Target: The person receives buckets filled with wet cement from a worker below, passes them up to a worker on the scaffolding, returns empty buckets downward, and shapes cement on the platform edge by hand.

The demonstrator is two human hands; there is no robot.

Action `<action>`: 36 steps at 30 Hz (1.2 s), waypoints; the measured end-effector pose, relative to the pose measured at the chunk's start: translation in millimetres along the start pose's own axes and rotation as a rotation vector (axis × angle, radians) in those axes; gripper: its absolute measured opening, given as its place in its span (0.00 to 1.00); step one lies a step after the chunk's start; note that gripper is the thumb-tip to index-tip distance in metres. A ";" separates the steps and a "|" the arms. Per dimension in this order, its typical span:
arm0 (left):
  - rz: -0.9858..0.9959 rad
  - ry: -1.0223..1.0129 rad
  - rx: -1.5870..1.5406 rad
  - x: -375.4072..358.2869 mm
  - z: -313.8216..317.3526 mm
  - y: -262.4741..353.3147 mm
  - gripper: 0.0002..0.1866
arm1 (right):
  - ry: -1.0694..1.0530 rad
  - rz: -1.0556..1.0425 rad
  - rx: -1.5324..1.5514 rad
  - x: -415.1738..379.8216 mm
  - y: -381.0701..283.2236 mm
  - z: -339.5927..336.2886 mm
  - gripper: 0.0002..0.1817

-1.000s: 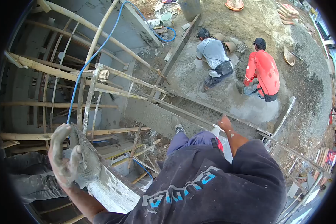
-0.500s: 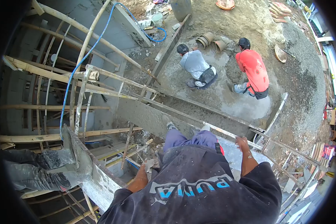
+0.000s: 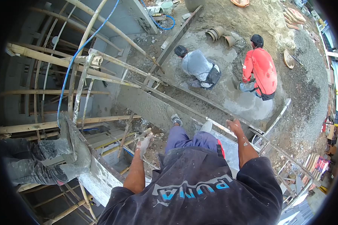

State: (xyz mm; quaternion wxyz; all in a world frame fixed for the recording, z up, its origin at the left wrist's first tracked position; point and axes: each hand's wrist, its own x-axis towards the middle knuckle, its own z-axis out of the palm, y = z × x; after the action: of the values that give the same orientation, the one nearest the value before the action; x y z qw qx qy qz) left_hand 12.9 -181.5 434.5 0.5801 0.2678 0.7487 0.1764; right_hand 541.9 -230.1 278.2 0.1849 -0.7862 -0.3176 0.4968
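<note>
My left hand (image 3: 144, 144) is stretched forward over the gap left of my legs. Its fingers are extended and smeared with grey cement, and I see nothing in them. My right hand (image 3: 235, 127) is at the whitish scaffold rail (image 3: 219, 126), with its fingers partly spread past it. Whether the palm touches the rail is hidden. My sandalled feet (image 3: 176, 120) are on a cement-coated plank (image 3: 142, 106) between my hands.
Bamboo poles (image 3: 33, 58) and a blue hose (image 3: 69, 75) cross the left side. Another person's cement-caked legs (image 3: 37, 170) stand on a board at lower left. Below, a person in grey (image 3: 199, 67) and one in red (image 3: 261, 69) crouch near buckets (image 3: 215, 33) on wet cement.
My left hand has reached forward and away from my body, fingers now extended. My right hand has moved forward and slightly left at the rail. The person in red has shifted posture slightly.
</note>
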 end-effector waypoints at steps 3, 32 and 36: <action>-0.087 -0.008 0.052 16.9 -6.7 -25.7 0.17 | 0.003 0.012 -0.082 -6.7 6.8 5.7 0.24; 0.357 0.007 0.503 560.3 82.7 49.6 0.27 | -0.443 0.333 0.126 82.9 -136.6 345.3 0.27; 0.684 0.071 0.632 640.2 90.1 83.2 0.35 | -0.414 0.475 0.112 82.8 -113.5 324.4 0.24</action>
State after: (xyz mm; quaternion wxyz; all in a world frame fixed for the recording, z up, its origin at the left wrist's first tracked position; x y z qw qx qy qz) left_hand -1.4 268.2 -37.2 0.3528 0.6567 0.6538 0.1298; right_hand 239.7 -98.9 149.9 0.0382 -0.7091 -0.1282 0.6923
